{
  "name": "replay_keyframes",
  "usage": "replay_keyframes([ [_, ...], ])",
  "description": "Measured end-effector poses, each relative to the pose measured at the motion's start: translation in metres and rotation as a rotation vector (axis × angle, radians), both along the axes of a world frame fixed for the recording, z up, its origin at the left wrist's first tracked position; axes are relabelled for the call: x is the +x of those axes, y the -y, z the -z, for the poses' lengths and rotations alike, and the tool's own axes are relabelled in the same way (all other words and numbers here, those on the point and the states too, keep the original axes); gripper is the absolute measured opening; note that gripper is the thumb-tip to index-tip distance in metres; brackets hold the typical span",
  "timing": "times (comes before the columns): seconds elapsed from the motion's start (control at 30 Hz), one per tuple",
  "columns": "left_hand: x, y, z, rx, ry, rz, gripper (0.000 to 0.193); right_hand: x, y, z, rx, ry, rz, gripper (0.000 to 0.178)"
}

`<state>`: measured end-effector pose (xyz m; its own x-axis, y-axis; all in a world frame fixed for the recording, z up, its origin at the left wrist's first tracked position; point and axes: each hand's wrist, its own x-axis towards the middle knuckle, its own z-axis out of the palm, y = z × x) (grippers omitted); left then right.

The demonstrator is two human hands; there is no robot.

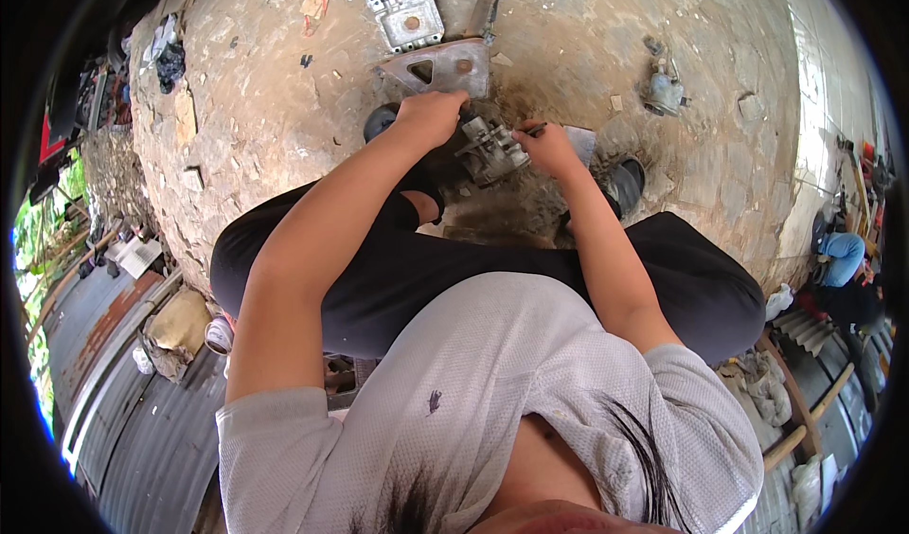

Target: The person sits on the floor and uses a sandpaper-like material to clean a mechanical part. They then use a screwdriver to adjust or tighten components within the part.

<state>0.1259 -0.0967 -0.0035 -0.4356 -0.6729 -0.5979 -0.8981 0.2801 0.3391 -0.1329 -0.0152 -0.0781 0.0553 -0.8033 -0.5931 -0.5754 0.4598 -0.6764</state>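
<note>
A grey cast-metal machine part [494, 152] with several ridges and openings sits on the ground between my feet. My left hand [434, 117] reaches to its far left side, fingers closed; what they grip is hidden behind the hand. At the part's right side, my right hand [554, 150] is closed with fingers pinched around a thin dark rod [536, 130]. Its fingertips meet the part's edge. Just beyond lies a flat metal plate [445, 68] with a triangular hole and a round one.
Farther off lies a silver metal housing [405, 18] beside a dark cable [494, 13]. A small grey metal component [665, 91] rests on the stone floor to the right. Corrugated sheets [156, 439] lie at lower left. At far right is another person's blue-clothed part [841, 258].
</note>
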Motion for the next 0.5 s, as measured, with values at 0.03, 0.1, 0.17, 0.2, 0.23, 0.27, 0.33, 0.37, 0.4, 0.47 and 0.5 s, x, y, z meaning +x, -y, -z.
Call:
replay_keyframes([
  [0.03,0.0,-0.001,0.001,-0.001,0.001,-0.004,0.026,0.001,0.0,-0.004,-0.01,0.055,0.044,0.034],
  [0.1,0.001,-0.002,0.004,-0.005,-0.002,-0.004,0.025,0.002,0.002,-0.007,-0.007,0.056,0.021,0.033],
  [0.17,0.001,-0.001,0.005,-0.011,-0.011,0.007,0.025,-0.003,0.004,-0.006,0.012,-0.058,-0.112,0.033],
  [0.2,0.001,-0.001,0.006,-0.014,-0.011,0.007,0.025,-0.003,0.005,-0.005,0.011,-0.041,-0.081,0.033],
  [0.23,0.002,-0.001,0.007,-0.014,-0.009,0.006,0.025,0.0,0.007,-0.015,0.013,-0.023,-0.051,0.033],
  [0.27,0.003,-0.002,0.008,-0.014,-0.008,0.006,0.025,0.002,0.008,-0.021,0.015,-0.004,-0.021,0.033],
  [0.33,0.003,-0.002,0.009,-0.017,-0.025,0.002,0.025,0.001,0.004,-0.013,0.009,-0.076,-0.077,0.033],
  [0.37,0.003,-0.002,0.009,-0.019,-0.034,0.002,0.025,0.0,0.003,-0.008,0.005,-0.112,-0.104,0.034],
  [0.4,0.003,-0.001,0.01,-0.023,-0.026,0.005,0.025,-0.003,0.003,-0.004,0.024,-0.081,-0.068,0.034],
  [0.47,0.002,-0.002,0.01,-0.025,-0.009,0.009,0.026,-0.003,0.005,-0.006,0.066,-0.018,0.002,0.036],
  [0.5,0.002,-0.002,0.009,-0.021,-0.008,0.009,0.026,-0.002,0.005,-0.007,0.061,-0.047,-0.041,0.035],
])
